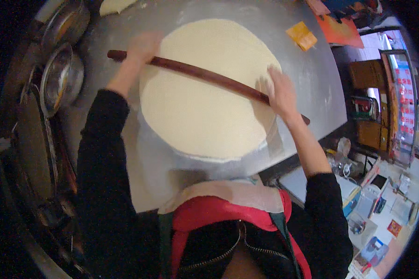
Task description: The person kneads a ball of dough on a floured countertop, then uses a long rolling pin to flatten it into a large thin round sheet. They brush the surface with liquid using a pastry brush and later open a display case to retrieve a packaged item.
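Observation:
A large, round, thin sheet of pale dough [209, 115] lies spread on the grey metal worktop [310, 101]. Across it, on a slant, runs a long dark wooden rolling pin [209, 76], its ends reaching past the dough on both sides. My left hand [145, 45], blurred, holds the pin near its left end, at the dough's upper left edge. Over the pin's right part is my right hand [282, 89], also blurred, with its fingers stretched forward beyond the pin.
Metal bowls [61, 80] stand along the worktop's left edge. A folded yellow-orange piece [301, 36] lies at the upper right. More pale dough [115, 6] shows at the far edge. Right of the worktop, a white table [380, 212] bears containers and small items.

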{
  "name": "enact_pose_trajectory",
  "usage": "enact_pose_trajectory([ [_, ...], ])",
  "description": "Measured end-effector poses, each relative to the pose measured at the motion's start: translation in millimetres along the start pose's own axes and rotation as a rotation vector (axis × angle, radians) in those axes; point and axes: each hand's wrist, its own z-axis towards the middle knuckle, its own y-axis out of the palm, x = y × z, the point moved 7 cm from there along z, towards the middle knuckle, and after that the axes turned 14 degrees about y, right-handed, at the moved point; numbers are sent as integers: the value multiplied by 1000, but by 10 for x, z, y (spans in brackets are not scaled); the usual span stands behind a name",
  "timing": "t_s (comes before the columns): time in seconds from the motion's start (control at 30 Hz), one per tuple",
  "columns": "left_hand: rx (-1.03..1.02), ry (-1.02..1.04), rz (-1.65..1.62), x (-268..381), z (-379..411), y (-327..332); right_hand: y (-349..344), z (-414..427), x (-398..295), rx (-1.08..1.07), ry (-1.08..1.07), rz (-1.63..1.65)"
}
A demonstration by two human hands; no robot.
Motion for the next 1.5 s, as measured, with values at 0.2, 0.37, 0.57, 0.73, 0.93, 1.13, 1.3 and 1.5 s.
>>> enact_pose_trajectory([
  [0.2, 403, 219, 171, -78, -631, 456, 606, -455, -349, -9, 129, -189],
  [0.37, 233, 182, 42, 3, -2225, 890, 646, -1707, -786, -133, -16, -58],
  [0.57, 252, 28, -63, -53, -1996, 379, 384, -1284, -403, 14, -58, 154],
  [0.73, 442, 112, 125, 182, -2148, 888, 485, -1740, -4, 53, 8, -192],
  [0.93, 356, 146, 34, 365, -2834, 1002, 440, -2138, -14, -4, -184, -76],
  [1.13, 423, -110, 52, 230, -2832, 872, -31, -636, -143, 44, -397, -150],
  [1.3, 485, -489, 111, 406, -2655, 716, -141, 833, -714, 198, -638, -67],
  [1.5, 428, -643, 155, 344, -2351, 883, 614, 1572, -1110, 113, -653, -1],
])
